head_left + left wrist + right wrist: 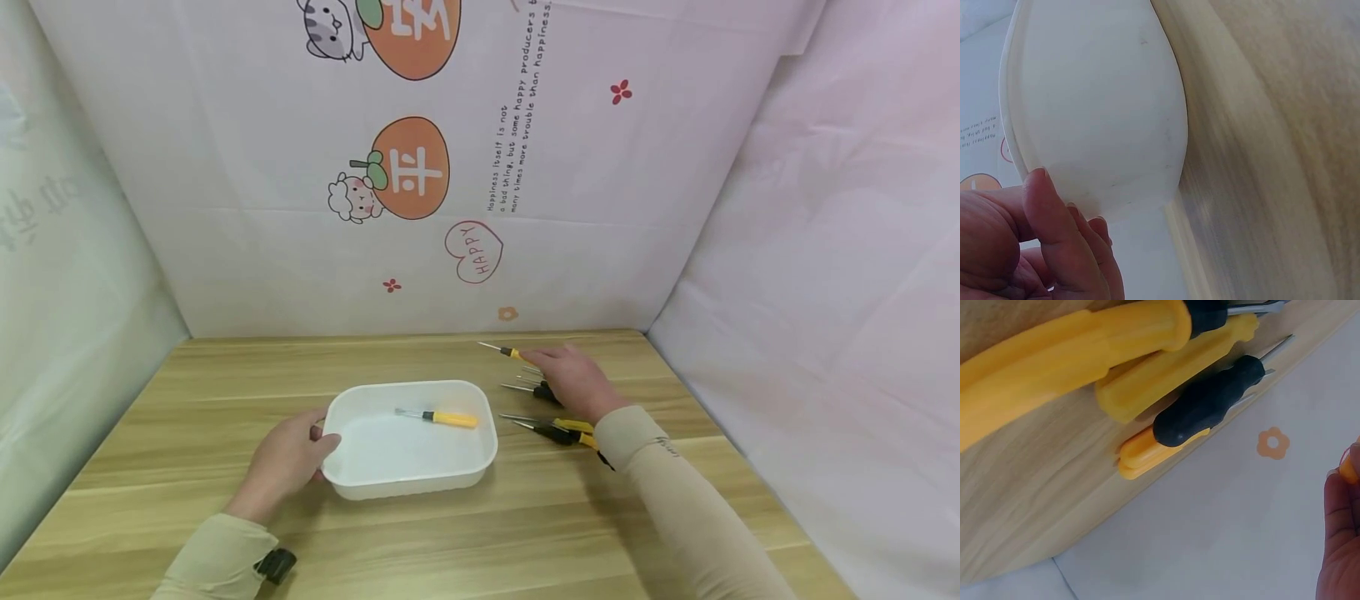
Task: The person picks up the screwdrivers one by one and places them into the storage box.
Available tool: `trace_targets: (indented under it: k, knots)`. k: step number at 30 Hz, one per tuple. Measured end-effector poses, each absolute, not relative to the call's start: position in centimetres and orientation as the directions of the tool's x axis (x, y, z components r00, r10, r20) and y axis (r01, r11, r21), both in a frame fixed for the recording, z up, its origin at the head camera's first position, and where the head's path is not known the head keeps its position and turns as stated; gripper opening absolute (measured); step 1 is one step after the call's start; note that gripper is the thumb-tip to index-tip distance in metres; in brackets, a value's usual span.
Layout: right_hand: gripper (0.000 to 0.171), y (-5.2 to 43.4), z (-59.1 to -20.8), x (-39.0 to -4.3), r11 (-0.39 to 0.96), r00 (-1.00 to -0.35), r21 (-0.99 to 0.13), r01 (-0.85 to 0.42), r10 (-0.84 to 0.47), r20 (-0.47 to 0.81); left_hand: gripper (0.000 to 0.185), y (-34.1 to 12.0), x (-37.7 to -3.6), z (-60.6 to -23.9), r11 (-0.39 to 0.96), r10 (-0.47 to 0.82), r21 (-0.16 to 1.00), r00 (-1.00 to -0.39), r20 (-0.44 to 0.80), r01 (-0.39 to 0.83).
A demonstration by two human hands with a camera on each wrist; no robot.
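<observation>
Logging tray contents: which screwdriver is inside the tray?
The screwdriver with the yellow handle and black collar, lying alone in the white tray. The right hand holds a second screwdriver; the other screwdrivers lie on the table outside the tray.

Yellow handles (pixel 1135 334), one black handle (pixel 1207 400) (right hand (pixel 1340 534) apart).

Wood-grain tabletop (pixel 405 542) between white side walls (pixel 847 275), with orange fruit motifs (pixel 437 177) and a heart (pixel 474 252) on the back wall (pixel 247 208).

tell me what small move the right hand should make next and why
Probably move the held screwdriver left, over the tub: the right hand grips it, the left hand holds the tub, and another screwdriver lies inside.
</observation>
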State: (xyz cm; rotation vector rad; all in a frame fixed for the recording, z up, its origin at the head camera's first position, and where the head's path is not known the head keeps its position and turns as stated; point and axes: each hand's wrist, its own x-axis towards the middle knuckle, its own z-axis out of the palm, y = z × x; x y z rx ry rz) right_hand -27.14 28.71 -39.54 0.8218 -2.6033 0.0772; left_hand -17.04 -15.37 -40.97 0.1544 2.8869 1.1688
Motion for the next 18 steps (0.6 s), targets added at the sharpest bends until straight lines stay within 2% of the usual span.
trace_targets:
  k: [7, 18]
  knots:
    - [0.048, 27.4, -39.3, -27.1, 0.826, -0.750, 0.088, -0.556, -0.544, 0.376, 0.056, -15.4, -17.1, -41.0, 0.720, 0.097, 0.690, -0.995, 0.009, 0.076]
    - [0.049, 25.8, -39.4, -26.9, 0.792, -0.706, 0.096, -0.602, -0.586, 0.398, 0.056, -15.3, -17.1, -41.1, 0.727, 0.094, 0.682, -0.996, 0.008, 0.074]
